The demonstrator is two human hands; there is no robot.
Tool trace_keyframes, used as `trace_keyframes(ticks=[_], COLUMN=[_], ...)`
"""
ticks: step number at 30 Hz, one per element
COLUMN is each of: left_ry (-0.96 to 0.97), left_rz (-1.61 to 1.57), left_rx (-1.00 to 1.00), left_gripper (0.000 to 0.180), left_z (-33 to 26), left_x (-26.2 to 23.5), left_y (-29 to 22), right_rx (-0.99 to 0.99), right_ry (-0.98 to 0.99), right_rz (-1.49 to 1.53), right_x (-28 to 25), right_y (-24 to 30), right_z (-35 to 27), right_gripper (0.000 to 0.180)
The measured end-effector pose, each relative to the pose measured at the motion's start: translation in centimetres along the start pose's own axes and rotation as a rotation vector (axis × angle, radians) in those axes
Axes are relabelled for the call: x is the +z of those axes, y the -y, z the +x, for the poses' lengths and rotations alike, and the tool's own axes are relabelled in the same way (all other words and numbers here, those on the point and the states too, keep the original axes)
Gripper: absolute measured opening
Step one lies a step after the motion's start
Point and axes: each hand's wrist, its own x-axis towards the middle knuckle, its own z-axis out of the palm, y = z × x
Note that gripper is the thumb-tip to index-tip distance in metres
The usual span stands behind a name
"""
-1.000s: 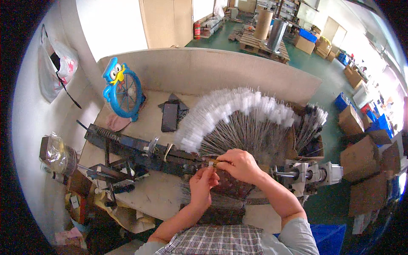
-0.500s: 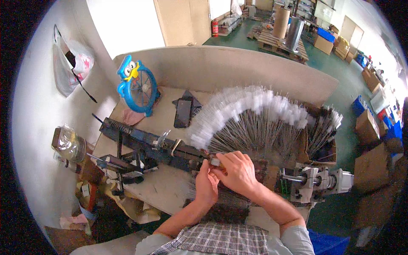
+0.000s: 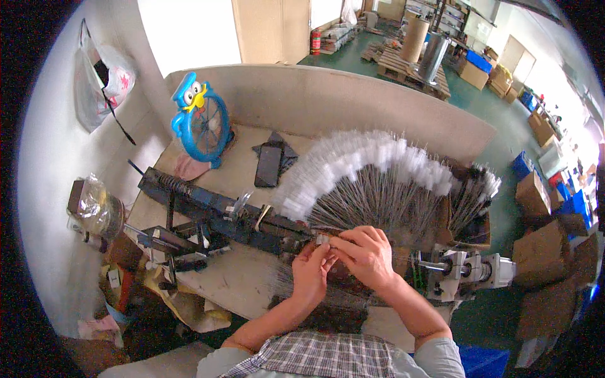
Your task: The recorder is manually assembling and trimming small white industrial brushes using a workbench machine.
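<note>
My left hand (image 3: pixel 309 272) and my right hand (image 3: pixel 367 257) meet in front of me, at the right end of a long dark metal machine (image 3: pixel 217 213). The fingers of both are bent into pinches, close together. A small whitish piece (image 3: pixel 322 239) shows at my left fingertips, by the machine's end; what each hand grips is too small to make out. Just beyond, wire brushes (image 3: pixel 372 165) with white bristle tips lie spread in a wide fan, their thin stems pointing towards my hands. More thin wires (image 3: pixel 287 283) lie beside and under my left hand.
A blue duck-shaped fan (image 3: pixel 205 123) and a black phone (image 3: pixel 269 167) occupy the back left. At right, a box of dark brushes (image 3: pixel 471 208) stands behind a metal motor unit with a shaft (image 3: pixel 469 269). A beige panel (image 3: pixel 328 97) borders the table's far side.
My right hand has shifted slightly right, its fingers drawn together into a pinch beside the left fingertips. My left hand stays near the machine's end. The whole view has moved a little.
</note>
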Motion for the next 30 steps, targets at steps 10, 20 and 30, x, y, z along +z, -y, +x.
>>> trace_keyframes(ticks=[10, 20, 30], left_ry=[0.013, 0.011, -0.009], left_rz=[-0.062, -0.107, -0.087], left_rx=[-0.029, -0.031, 0.040], left_gripper=[0.009, 0.017, 0.006], left_z=[-0.2, -0.1, 0.2], left_x=[-0.1, 0.2, 0.2], left_y=[-0.1, 0.2, 0.6], right_rx=[0.044, 0.106, 0.098], right_ry=[0.025, -0.017, -0.066], right_rz=[0.120, 0.155, 0.041], right_x=[0.1, 0.8, -0.2], right_y=[0.5, 0.7, 0.7], right_z=[0.5, 0.6, 0.1], right_gripper=[0.029, 0.031, 0.031])
